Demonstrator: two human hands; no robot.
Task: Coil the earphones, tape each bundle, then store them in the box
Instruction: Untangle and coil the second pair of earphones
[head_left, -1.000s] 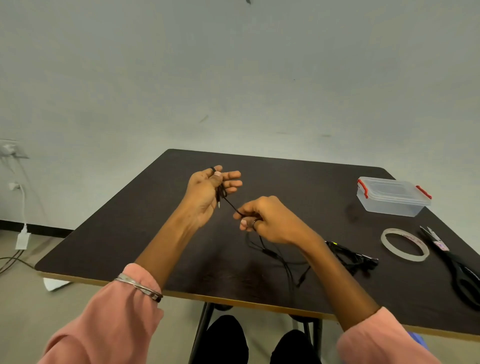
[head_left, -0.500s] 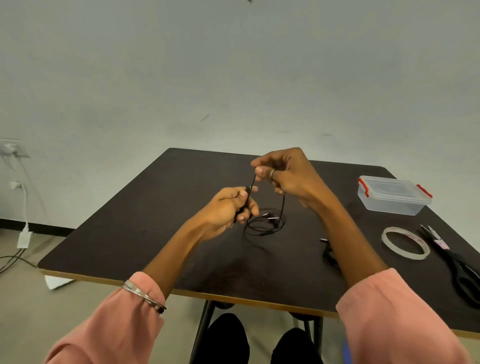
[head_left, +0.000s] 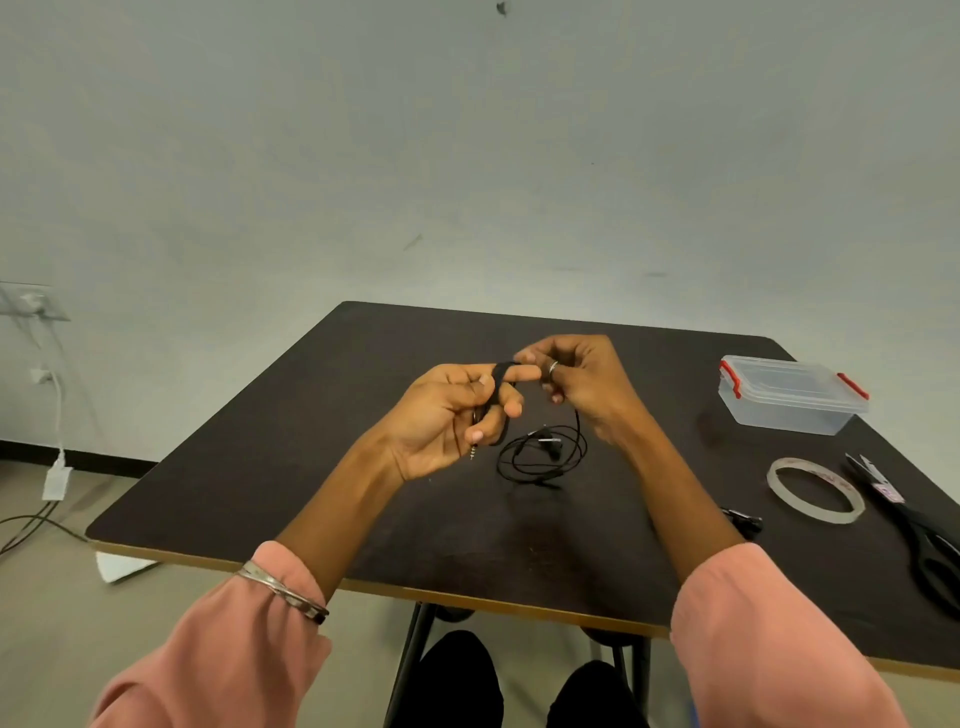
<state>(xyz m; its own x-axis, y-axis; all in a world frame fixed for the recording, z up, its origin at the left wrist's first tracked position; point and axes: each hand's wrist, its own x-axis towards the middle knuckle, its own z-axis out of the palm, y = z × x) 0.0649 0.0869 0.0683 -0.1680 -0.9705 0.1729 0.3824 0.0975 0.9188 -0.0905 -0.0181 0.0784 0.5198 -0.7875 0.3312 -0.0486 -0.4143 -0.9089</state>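
Your left hand (head_left: 441, 415) grips earphone cable (head_left: 540, 452) wound on its fingers; your right hand (head_left: 576, 379) pinches it. Slack may tangle.

Above the dark table (head_left: 322, 447), the left hand (head_left: 441, 415) has black earphone cable (head_left: 540, 452) wound around its fingers (head_left: 511, 371), the plug dangling below. The right hand (head_left: 582, 379), at 3 o'clock of the left, pinches the cable at the wound fingers; loose loops lie on the table beneath. At 3 o'clock sit a closed clear box (head_left: 789, 395), tape roll (head_left: 814, 490) and scissors (head_left: 914, 530).
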